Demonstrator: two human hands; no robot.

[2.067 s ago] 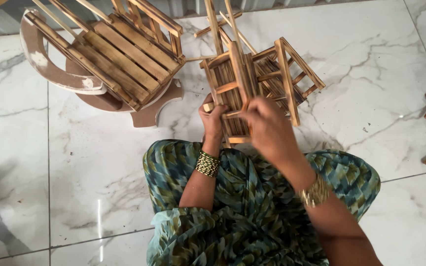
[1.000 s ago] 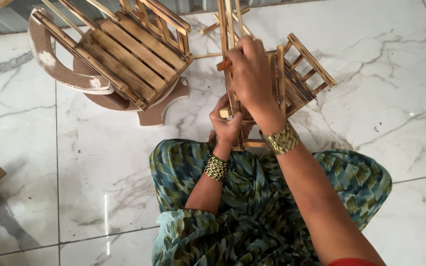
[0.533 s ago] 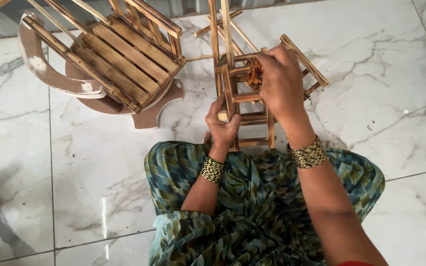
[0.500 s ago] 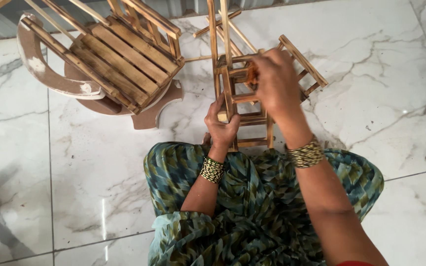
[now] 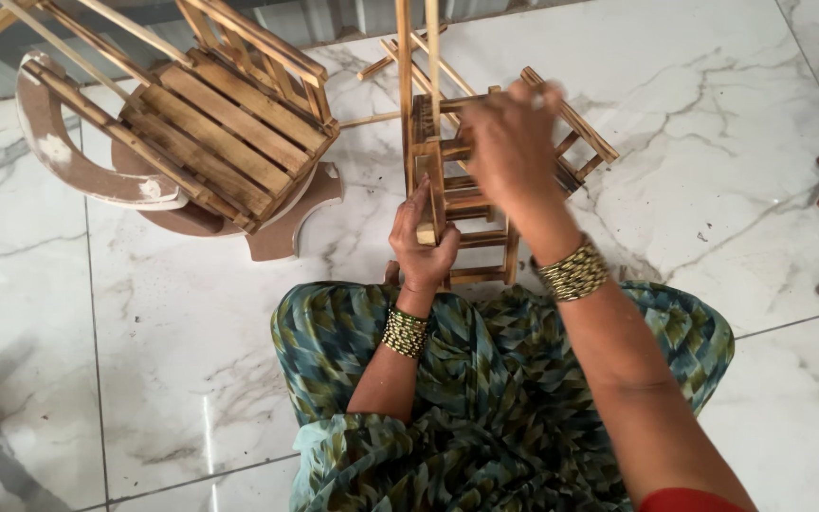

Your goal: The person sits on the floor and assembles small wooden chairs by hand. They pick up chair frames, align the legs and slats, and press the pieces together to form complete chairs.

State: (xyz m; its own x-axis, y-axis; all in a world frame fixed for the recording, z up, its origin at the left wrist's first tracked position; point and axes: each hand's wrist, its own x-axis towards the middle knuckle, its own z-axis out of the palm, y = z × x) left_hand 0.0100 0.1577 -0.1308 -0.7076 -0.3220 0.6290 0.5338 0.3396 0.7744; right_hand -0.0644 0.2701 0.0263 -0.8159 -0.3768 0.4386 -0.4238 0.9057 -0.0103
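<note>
Frame gripped in both hands

Frame (image 5: 471,204), small and wooden, stands on the floor (image 5: 144,313) just beyond the knees. Left hand (image 5: 422,242) clamps a near upright; right hand (image 5: 509,142), blurred, curls over the top rungs. Chair (image 5: 182,133) lies far left.

Left hand (image 5: 424,237) grips a slatted wooden frame (image 5: 466,190) — upright; right hand (image 5: 509,142) rests on its top.

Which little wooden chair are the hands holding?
The unfinished slatted frame in the middle, gripped by the left hand and right hand. The rocking chair sits untouched at left.
</note>
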